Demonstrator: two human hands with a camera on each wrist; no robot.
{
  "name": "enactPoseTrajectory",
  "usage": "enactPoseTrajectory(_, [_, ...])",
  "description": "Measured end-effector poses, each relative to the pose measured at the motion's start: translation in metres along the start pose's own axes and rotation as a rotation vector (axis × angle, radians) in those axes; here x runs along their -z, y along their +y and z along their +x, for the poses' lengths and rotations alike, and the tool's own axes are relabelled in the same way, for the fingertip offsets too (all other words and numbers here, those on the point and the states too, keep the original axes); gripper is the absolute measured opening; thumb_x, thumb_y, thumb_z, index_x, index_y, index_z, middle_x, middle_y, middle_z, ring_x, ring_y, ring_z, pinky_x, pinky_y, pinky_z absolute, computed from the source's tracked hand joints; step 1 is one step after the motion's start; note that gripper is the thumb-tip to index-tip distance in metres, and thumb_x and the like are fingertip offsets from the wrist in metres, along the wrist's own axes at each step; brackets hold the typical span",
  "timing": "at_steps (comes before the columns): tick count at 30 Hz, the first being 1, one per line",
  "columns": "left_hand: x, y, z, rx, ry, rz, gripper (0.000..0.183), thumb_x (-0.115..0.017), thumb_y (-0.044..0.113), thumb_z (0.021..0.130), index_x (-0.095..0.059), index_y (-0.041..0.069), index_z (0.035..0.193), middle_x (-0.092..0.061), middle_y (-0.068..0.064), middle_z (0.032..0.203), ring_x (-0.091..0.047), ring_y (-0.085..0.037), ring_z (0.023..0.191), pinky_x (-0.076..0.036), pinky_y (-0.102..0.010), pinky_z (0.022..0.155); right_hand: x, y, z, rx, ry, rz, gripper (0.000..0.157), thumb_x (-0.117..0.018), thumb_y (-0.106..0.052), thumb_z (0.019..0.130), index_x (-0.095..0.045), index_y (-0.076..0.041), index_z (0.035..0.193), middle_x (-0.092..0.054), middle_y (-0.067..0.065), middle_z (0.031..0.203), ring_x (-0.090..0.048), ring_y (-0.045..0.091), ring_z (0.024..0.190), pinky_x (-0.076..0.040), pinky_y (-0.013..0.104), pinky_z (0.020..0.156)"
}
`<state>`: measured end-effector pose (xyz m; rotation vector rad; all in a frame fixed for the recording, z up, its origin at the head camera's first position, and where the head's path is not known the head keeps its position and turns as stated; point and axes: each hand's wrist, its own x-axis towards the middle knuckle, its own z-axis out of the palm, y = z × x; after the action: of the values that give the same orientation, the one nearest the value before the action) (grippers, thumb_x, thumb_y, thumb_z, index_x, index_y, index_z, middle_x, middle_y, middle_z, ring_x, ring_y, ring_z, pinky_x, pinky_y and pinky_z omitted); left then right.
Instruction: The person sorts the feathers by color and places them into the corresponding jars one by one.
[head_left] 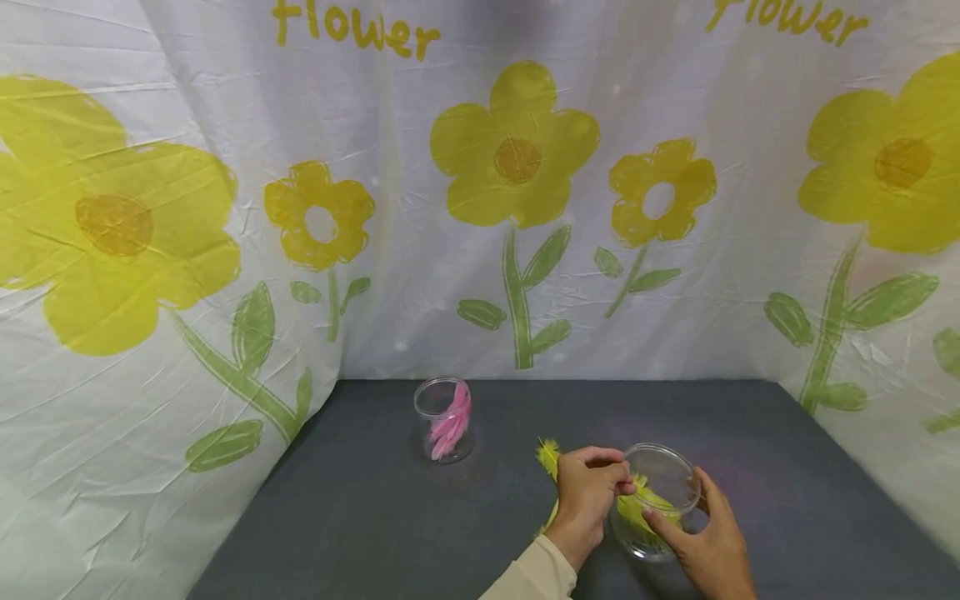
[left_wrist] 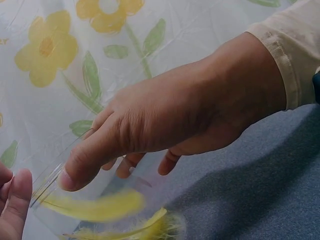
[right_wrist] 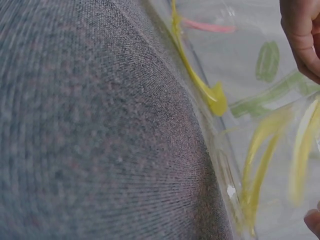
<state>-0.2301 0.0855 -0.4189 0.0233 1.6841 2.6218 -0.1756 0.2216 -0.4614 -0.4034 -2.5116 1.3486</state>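
A clear jar (head_left: 651, 546) with yellow feathers (head_left: 651, 510) inside stands at the table's front right. From its right side my right hand (head_left: 712, 533) grips it, thumb in front and fingers behind. At the jar's rim is my left hand (head_left: 588, 492), thumb and forefinger close together above the feathers. Whether a feather is between those fingertips I cannot tell. In the left wrist view a blurred yellow feather (left_wrist: 100, 206) lies just below the left thumb, behind the jar wall. More yellow feathers (head_left: 549, 457) lie on the table left of the left hand, partly hidden by it.
A second clear jar (head_left: 420, 421) holding pink feathers (head_left: 450, 429) stands further back and left on the dark grey table (head_left: 360, 508). A white curtain (head_left: 405, 275) printed with yellow flowers surrounds the table at the back and both sides.
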Motion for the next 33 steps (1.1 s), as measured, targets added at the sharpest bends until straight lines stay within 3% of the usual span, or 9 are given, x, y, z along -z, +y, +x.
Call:
enactPoseTrajectory(8, [0.002, 0.001, -0.001, -0.001, -0.014, -0.011, 0.013, -0.063, -0.022, 0.072, -0.066, -0.013, 0.081, -0.061, -0.015, 0.070, -0.061, -0.019, 0.052, -0.055, -0.033, 0.054, 0.000, 0.000, 0.001, -0.022, -0.010, 0.000, 0.119, -0.076, -0.058, 0.074, -0.007, 0.000, 0.153, -0.026, 0.031, 0.143, -0.032, 0.049, 0.125, -0.030, 0.067, 0.092])
enactPoseTrajectory(14, [0.014, 0.006, 0.000, -0.066, -0.022, -0.020, 0.012, -0.066, -0.019, 0.072, -0.067, -0.010, 0.080, -0.062, -0.016, 0.071, -0.062, -0.018, 0.055, -0.055, -0.032, 0.054, -0.003, -0.001, -0.001, 0.033, 0.055, 0.009, 0.110, -0.080, -0.048, 0.075, -0.017, 0.002, 0.151, -0.032, 0.029, 0.140, -0.035, 0.048, 0.123, -0.031, 0.067, 0.091])
enactPoseTrajectory(19, [0.039, 0.009, 0.004, -0.092, -0.002, -0.037, 0.012, -0.069, -0.015, 0.072, -0.069, -0.007, 0.081, -0.063, -0.017, 0.074, -0.064, -0.023, 0.060, -0.055, -0.032, 0.055, -0.004, -0.001, -0.002, 0.031, 0.071, 0.004, 0.110, -0.080, -0.049, 0.075, -0.019, 0.002, 0.151, -0.034, 0.030, 0.140, -0.036, 0.048, 0.122, -0.031, 0.067, 0.090])
enactPoseTrajectory(24, [0.072, 0.006, 0.006, -0.079, 0.066, -0.030, 0.014, -0.068, -0.016, 0.071, -0.068, -0.010, 0.084, -0.063, -0.017, 0.073, -0.063, -0.022, 0.058, -0.055, -0.030, 0.054, -0.002, 0.001, -0.003, 0.034, 0.050, 0.013, 0.110, -0.079, -0.049, 0.076, -0.016, 0.001, 0.152, -0.032, 0.030, 0.141, -0.035, 0.048, 0.124, -0.031, 0.068, 0.090])
enactPoseTrajectory(33, [0.118, -0.002, -0.004, -0.045, 0.164, 0.114, 0.012, -0.068, -0.013, 0.075, -0.068, -0.007, 0.086, -0.063, -0.011, 0.071, -0.063, -0.022, 0.061, -0.054, -0.030, 0.053, 0.000, 0.001, -0.002, 0.073, 0.049, 0.023, 0.107, -0.079, -0.046, 0.078, -0.017, 0.002, 0.151, -0.032, 0.030, 0.142, -0.033, 0.049, 0.127, -0.029, 0.069, 0.091])
